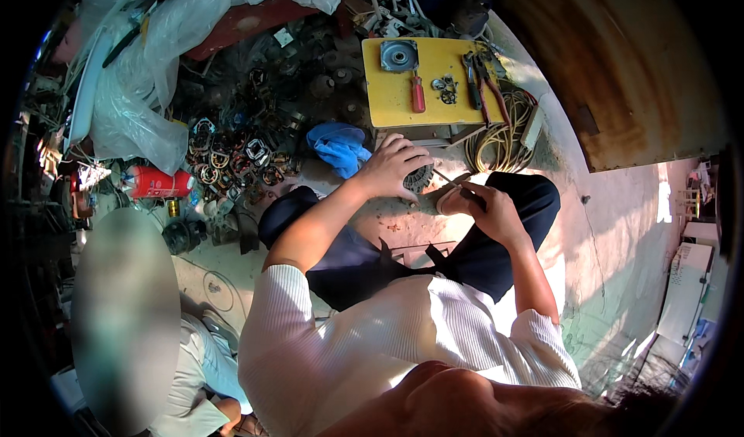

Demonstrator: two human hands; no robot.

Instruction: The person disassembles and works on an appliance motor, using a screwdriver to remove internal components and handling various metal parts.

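Observation:
My left hand [394, 169] curves over a dark round metal part [419, 178] with a ribbed edge, fingers on its far side and thumb near me. It lies low between my knees, in front of a yellow-topped stool [395, 103]. My right hand [496, 214] grips a screwdriver [447, 179] with a thin shaft, its handle mostly hidden in my fingers. The shaft points left at the round part; whether the tip touches it I cannot tell. On the stool are a square grey metal cover [398, 55], a red-handled screwdriver [418, 94], small loose parts [445, 89] and pliers [473, 82].
Coiled yellowish cable [500, 144] lies right of the stool. A blue cloth [339, 148] is left of it. Farther left are piled motor parts [232, 154], a red cylinder [159, 182] and plastic sheeting [139, 103]. Another person's sleeve [182, 383] shows at lower left.

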